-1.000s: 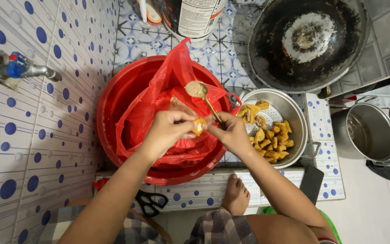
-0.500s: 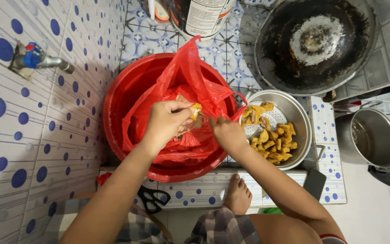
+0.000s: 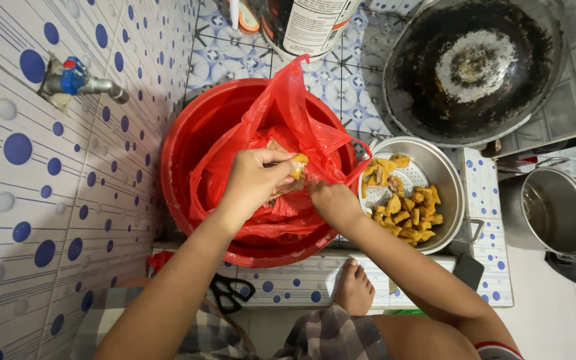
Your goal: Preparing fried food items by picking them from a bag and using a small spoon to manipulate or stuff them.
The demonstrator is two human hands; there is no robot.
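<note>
Looking down from the head camera, the nearest items are a bare foot (image 3: 353, 291) resting on the tiled ledge (image 3: 288, 280) and black-handled scissors (image 3: 233, 292) lying on that ledge, both just on the viewer's side of the red basin (image 3: 185, 160).

Both forearms are reaching over the near rim of the red basin. The left hand (image 3: 251, 183) is hovering above the centre of the basin with its fingers curled together, pinching a small yellow food piece (image 3: 299, 166) between thumb and fingertips. The right hand (image 3: 331, 203) is positioned just to the right of the left hand, over the basin's right rim, with its fingers bent downward against the red plastic bag (image 3: 288, 120); what it is gripping cannot be determined, since the fingertips are hidden.

The red plastic bag is sitting inside the red basin, its mouth standing open and rising above the rim.

A metal strainer pot (image 3: 445, 183) is touching the right side of the basin and is holding a heap of yellow-brown fried pieces (image 3: 408, 207). A steel bucket (image 3: 558, 210) is standing well to the right of the basin, beyond the strainer pot.

A water tap (image 3: 78, 80) is projecting from the dotted wall tiles to the left of the basin. A blackened wok (image 3: 475, 67) is lying beyond the basin to the right, and a large cylindrical container (image 3: 308, 23) is standing directly beyond the basin.
</note>
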